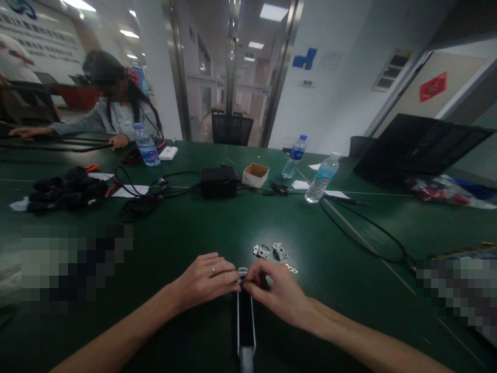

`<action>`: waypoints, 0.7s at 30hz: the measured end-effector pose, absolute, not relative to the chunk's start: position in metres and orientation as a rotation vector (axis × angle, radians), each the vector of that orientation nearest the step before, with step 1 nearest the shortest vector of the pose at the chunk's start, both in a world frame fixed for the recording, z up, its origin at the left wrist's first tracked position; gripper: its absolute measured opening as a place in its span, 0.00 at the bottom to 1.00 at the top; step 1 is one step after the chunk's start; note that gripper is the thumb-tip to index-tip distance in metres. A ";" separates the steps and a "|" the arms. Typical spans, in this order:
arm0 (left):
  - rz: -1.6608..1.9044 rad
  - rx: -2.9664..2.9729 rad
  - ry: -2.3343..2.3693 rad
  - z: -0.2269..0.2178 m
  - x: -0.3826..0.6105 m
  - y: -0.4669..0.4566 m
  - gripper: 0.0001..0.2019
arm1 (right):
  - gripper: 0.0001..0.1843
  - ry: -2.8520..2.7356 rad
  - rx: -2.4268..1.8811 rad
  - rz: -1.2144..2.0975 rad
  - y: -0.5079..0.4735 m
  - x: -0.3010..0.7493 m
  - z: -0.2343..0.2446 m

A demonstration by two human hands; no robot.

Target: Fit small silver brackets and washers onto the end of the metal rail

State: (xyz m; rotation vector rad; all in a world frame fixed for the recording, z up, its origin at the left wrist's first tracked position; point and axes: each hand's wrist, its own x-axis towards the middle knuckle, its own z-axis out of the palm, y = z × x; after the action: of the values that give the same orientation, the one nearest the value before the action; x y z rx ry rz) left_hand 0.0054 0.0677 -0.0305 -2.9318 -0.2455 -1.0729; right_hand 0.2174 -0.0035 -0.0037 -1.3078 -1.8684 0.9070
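Observation:
A long metal channel rail [246, 321] with a dark inside lies on the green table, running from the near edge toward me. My left hand [205, 280] and my right hand [277, 290] meet at its far end, both with fingers pinched on the rail's tip. What sits between the fingertips is too small to make out. Two small metal brackets [269, 252] lie just beyond my right hand, with a tiny metal piece [292, 269] beside them.
A black box [218, 181], a small cardboard box [255, 174], three water bottles [321, 178] and black cables [140, 204] lie farther back. A laptop [419, 147] stands at right. Another person [112, 111] sits at the far left.

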 end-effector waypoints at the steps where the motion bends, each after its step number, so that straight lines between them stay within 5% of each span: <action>1: -1.059 -2.941 -0.246 -0.031 0.005 0.068 0.05 | 0.01 -1.845 -1.300 0.911 -0.004 0.216 -0.005; 16: -1.165 -2.872 -0.264 -0.026 0.007 0.065 0.05 | 0.02 -1.835 -1.271 0.819 -0.003 0.212 -0.006; 21: -1.132 -2.998 -0.464 -0.026 0.006 0.067 0.06 | 0.05 -1.937 -1.177 0.542 0.001 0.224 -0.005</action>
State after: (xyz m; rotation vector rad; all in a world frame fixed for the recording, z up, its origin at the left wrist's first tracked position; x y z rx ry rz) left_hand 0.0057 0.0672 -0.0255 -2.9979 -0.4643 -1.1318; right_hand 0.2244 0.0014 -0.0052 -1.1771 -1.9367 0.5422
